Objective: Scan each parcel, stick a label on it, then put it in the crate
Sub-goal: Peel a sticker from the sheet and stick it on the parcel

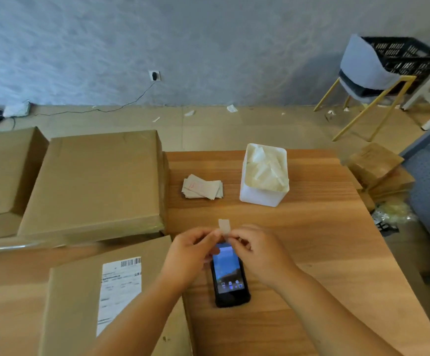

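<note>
- I am watching both hands working together just above the table: the left hand (192, 249) and the right hand (257, 249) are pinching a small pale label (224, 226) between their fingertips, and it is sticking up from between them.
- I am judging this as the labelling step, most likely peeling the sticker from its backing, though I cannot tell whether the backing is off.
- Directly under the hands a handheld scanner (230, 274) is lying flat on the wooden table (324, 253), its screen lit and facing up.
- Just to the left of the left forearm the parcel (85, 304) is lying with its printed shipping slip (120, 289) facing up; nothing is touching it.
- Beyond the hands, a loose stack of label slips (202, 187) is sitting beside a white bin (261, 194) full of pale scraps, probably spent backings.
- Far off to the right and beyond the table, a black crate (404, 59) is resting on a chair (363, 68), well apart from both hands.
- I am expecting the next move to call for carrying the freed label leftwards and pressing it flat on a bare patch of cardboard, clear of the barcode.
</note>
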### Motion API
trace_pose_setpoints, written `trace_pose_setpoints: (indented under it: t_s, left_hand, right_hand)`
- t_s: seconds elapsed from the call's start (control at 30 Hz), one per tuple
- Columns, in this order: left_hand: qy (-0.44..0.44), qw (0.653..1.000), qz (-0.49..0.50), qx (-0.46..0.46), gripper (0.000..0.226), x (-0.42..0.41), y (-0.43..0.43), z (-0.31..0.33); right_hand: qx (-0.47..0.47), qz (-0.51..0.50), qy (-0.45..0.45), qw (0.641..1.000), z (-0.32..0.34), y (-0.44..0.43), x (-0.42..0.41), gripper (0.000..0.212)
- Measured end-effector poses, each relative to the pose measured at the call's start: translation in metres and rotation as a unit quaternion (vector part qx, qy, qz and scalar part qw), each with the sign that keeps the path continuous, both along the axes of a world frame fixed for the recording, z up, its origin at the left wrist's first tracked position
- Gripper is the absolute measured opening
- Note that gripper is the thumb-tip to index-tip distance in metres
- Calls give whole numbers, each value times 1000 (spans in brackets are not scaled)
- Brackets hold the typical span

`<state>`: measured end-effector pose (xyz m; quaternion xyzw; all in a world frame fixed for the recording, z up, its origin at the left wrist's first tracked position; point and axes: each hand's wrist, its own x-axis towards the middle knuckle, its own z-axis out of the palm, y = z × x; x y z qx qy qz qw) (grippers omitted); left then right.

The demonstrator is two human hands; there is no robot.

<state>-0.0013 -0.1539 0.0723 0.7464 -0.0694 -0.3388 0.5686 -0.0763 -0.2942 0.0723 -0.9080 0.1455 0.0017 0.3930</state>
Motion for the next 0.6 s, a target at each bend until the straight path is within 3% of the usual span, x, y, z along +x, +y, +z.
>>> trace_pose_setpoints:
  t_s: [0.27,0.47,0.6]
  left_hand:
    - [23,997,73,-10,8,0,93,-8]
    - [28,994,108,-9,9,-1,160,-11]
    - [46,993,112,-15,10,-3,202,-18]
  right_hand:
    - [87,59,68,992,-6,75,2,33]
    - [63,-77,63,993,-22,124,-5,30]
    - [153,-143,70,975,-34,154,-8,18]
